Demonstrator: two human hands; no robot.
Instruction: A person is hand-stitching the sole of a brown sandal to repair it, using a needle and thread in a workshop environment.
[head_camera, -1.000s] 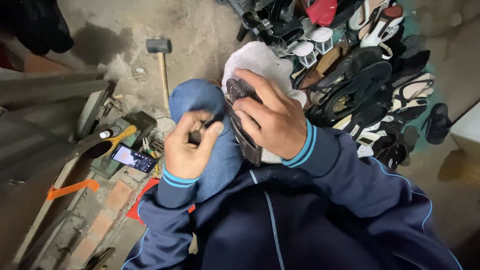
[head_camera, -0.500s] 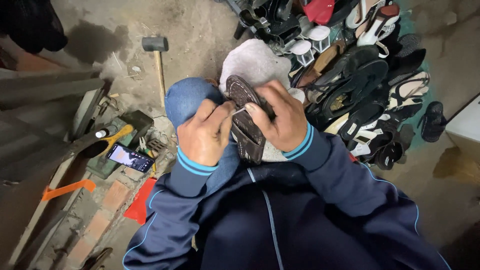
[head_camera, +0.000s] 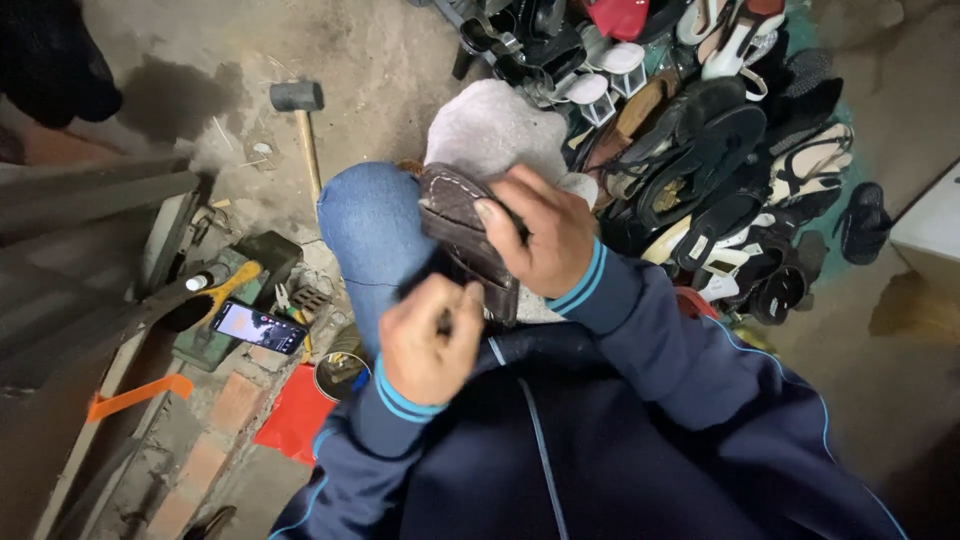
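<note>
Right hand (head_camera: 535, 235): lies over the dark brown shoe (head_camera: 462, 225), fingers curled across its upper edge and thumb on the near side; grip closed on the shoe.
Left hand (head_camera: 430, 340): just below the shoe, fingers drawn together in a pinch on something small and dark; what it pinches is too small to tell.
Shoe position: rests against the person's knee in blue jeans (head_camera: 372, 235), sole side with pale stitching along the rim turned up, between both hands.
Cloth: a grey cloth (head_camera: 490, 130) lies behind the shoe, over the lap, touching it.
Sleeves: both arms in a dark navy jacket with light blue cuff stripes.
Floor, left: a hammer (head_camera: 300, 110) with a wooden handle lies on the concrete floor (head_camera: 380, 60), well apart from the hands.
Floor, lower left: a phone (head_camera: 258, 327) with a lit screen lies among small tools, beside a red sheet (head_camera: 295, 415) and an orange clamp (head_camera: 135, 397).
Floor, right: a heap of sandals and shoes (head_camera: 720, 170), mostly black, some white and red, near the right arm.
</note>
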